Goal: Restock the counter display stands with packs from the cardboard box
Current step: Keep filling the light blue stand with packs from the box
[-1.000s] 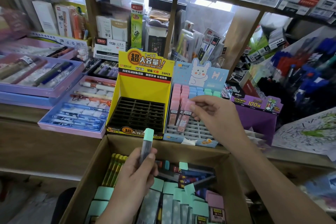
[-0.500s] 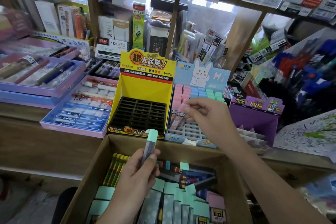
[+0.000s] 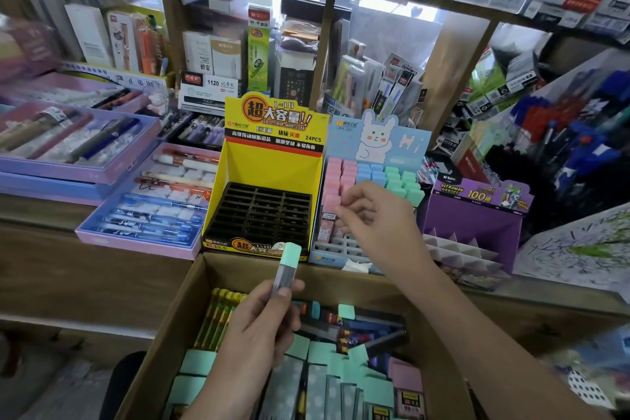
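Head view. M: left hand?
R: left hand wrapped round a green pack, thumb across its front. Pack near upright, green cap up, leaning slightly right. It sits above the far wall of the box, in front of the yellow stand.
M: right?
R: right hand is out over the box at the rabbit stand. Fingers curled, tips pinching the cap of a pink pack at the front of the pink columns. Pack's lower end is in the stand's white grid, body tilted back.
M: stands?
R: three in a row on the counter. Yellow stand on the left, black slot grid inside. Rabbit stand just beside it in the middle, with pink caps left, blue middle and green right, and white grid showing at the front. Purple stand on the right, white dividers in it.
M: box?
R: open, against the counter's front edge. Packs stand upright across the near part, mostly green caps, one pink cap at the right. Yellow ones at back left, dark ones lying loose at the back.
M: other?
R: pen trays left of the yellow stand. Shelves behind are cluttered, labels mostly unreadable.
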The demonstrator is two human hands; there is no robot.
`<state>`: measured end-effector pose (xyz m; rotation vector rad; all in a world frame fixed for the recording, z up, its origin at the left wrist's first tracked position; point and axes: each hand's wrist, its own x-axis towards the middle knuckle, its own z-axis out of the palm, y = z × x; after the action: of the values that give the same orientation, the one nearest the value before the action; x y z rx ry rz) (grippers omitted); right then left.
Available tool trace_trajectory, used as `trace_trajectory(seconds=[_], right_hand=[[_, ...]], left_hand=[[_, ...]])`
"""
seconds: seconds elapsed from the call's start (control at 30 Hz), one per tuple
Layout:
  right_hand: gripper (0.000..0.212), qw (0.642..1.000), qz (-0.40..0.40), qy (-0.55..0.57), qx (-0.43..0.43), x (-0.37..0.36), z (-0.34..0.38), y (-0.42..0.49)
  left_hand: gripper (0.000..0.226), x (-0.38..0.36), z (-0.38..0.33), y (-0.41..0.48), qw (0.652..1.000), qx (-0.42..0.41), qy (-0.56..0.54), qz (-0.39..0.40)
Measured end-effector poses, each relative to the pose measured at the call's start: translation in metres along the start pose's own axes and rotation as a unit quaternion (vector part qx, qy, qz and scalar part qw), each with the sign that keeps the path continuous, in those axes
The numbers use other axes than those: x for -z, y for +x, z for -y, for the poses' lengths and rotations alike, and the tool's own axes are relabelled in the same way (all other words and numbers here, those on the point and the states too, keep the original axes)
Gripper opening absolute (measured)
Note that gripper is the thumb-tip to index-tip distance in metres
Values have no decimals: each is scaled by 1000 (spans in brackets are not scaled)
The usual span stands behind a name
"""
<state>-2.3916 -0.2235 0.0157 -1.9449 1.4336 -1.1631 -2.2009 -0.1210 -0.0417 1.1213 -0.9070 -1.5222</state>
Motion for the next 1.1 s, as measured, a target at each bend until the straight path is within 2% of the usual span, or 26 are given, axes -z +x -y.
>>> trace_trajectory(seconds=[0.3,0.53,0.73,1.1], right_hand=[[19,998,-6,30,-57,7,-8,-41],[17,977,41,27,-208,10,-41,-98],[5,928,167,-58,-328,10,-65,-108],[5,922,183,-63,-336,6,-83,-108]], left_hand=[[37,-2,-3,-3,1000,-12,9,-6],[42,-6,5,0,999,-3,50,-8],[27,-9,2,9,997,10,77,22],[11,-53,-19,36,979,-75,170,80]])
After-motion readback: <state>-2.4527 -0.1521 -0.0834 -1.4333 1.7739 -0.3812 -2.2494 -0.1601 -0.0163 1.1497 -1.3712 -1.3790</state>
